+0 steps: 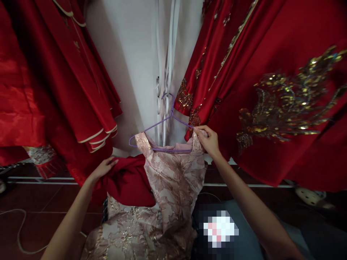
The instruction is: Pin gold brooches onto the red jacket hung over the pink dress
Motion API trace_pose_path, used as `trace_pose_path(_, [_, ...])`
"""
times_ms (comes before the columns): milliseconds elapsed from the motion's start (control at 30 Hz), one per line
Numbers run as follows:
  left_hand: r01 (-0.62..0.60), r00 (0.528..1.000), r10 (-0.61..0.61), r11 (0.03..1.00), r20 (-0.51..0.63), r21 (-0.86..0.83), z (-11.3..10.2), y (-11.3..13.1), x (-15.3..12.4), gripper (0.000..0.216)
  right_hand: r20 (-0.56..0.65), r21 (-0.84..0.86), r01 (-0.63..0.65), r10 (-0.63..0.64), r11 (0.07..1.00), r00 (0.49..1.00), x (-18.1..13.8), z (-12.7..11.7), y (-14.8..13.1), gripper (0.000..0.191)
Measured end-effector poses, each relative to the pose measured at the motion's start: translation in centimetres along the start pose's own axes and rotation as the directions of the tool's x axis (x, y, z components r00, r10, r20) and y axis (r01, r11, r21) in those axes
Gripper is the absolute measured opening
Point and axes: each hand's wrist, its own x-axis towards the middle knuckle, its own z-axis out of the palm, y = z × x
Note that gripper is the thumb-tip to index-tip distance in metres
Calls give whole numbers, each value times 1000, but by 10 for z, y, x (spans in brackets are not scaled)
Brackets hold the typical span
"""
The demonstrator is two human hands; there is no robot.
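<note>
A pale pink dress (173, 177) with a shiny gold leaf pattern hangs from a thin purple hanger (158, 124), and its lower part spreads toward me. The hanger's hook is at a white metal strip (168, 65). My right hand (208, 140) pinches the dress's right shoulder strap at the end of the hanger. The left strap sits over the hanger's other arm. On the left, my left hand (104, 169) is closed on the edge of a dark red cloth (127, 184), which lies beside the bodice and over part of the skirt.
Red garments (67, 72) with cream piping hang at left. More red garments (260, 72) with gold beading and a sequinned bird (279, 108) hang at right. A low metal rail (43, 179), a pale cable (20, 231) and a cream clog (311, 195) are near the tiled floor.
</note>
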Motion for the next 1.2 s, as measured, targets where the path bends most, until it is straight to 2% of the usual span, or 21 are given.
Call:
trace_pose_path(33, [-32, 995, 32, 999, -95, 9, -3, 13, 10, 41, 5, 3, 3, -3, 1000, 1000, 0, -1, -1, 28])
trace_pose_path(100, [-123, 971, 132, 991, -201, 55, -7, 49, 31, 37, 9, 3, 7, -7, 1000, 1000, 0, -1, -3, 28])
trace_pose_path(233, [-377, 867, 413, 909, -277, 174, 4, 148, 54, 26, 36, -12, 11, -11, 1000, 999, -8, -3, -15, 29])
trace_pose_path(333, [-499, 804, 540, 840, -249, 212, 34, 213, 39, 20, 124, -17, 13, -11, 1000, 992, -15, -9, -27, 29])
trace_pose_path(400, [-540, 762, 593, 804, -262, 249, 54, 238, 21, 19, 172, -31, 19, -13, 999, 985, -15, -16, -32, 30])
trace_pose_path(433, [-540, 764, 596, 800, -248, 261, 61, 244, 13, 19, 186, -48, 20, -11, 999, 983, -11, -19, -33, 30])
trace_pose_path(500, [-533, 760, 610, 783, -226, 319, 64, 247, 3, 18, 241, -95, -15, 37, 995, 970, 2, -22, -33, 35])
trace_pose_path(533, [-532, 756, 621, 768, -210, 357, 61, 245, 2, 17, 307, -121, -65, 100, 990, 946, 10, -20, -31, 39])
trace_pose_path(567, [-530, 756, 628, 752, -182, 393, 54, 242, 4, 15, 399, -149, -137, 187, 979, 898, 20, -17, -29, 42])
trace_pose_path(600, [-527, 772, 622, 743, -134, 413, 46, 239, 7, 13, 509, -178, -221, 282, 959, 813, 29, -11, -26, 45])
trace_pose_path(667, [-526, 829, 559, 759, 30, 383, 28, 233, 18, 13, 717, -234, -371, 417, 899, 558, 43, 7, -23, 45])
trace_pose_path(700, [-526, 847, 517, 782, 124, 334, 20, 231, 23, 14, 795, -250, -412, 429, 876, 429, 48, 18, -22, 43])
trace_pose_path(733, [-528, 849, 489, 804, 202, 272, 13, 229, 28, 16, 855, -244, -433, 403, 868, 325, 51, 29, -23, 39])
trace_pose_path(767, [-536, 837, 484, 820, 254, 204, 8, 227, 32, 19, 905, -209, -442, 344, 873, 252, 52, 40, -26, 34])
trace_pose_path(800, [-545, 822, 497, 827, 277, 134, 5, 226, 35, 20, 944, -144, -450, 259, 881, 205, 52, 49, -29, 29])
trace_pose_path(867, [-538, 813, 518, 843, 267, 3, 3, 222, 38, 20, 982, 13, -477, 77, 879, 170, 51, 64, -38, 23])
trace_pose_path(933, [-471, 836, 488, 873, 253, -126, 6, 216, 38, 20, 987, 108, -508, -31, 855, 157, 48, 71, -45, 27])
trace_pose_path(1033, [-308, 883, 378, 913, 279, -266, 11, 208, 39, 21, 998, 60, -527, -33, 848, 60, 43, 75, -49, 27])
trace_pose_path(1100, [-220, 894, 316, 927, 316, -304, 12, 203, 41, 22, 1000, 26, -518, -28, 855, 3, 39, 75, -47, 27])
trace_pose_path(1133, [-202, 894, 305, 928, 329, -312, 12, 202, 42, 22, 1000, 23, -504, -25, 863, 3, 37, 76, -45, 28])
trace_pose_path(1200, [-245, 883, 340, 922, 324, -301, 11, 202, 45, 22, 997, 47, -430, -17, 901, 74, 37, 77, -40, 30])
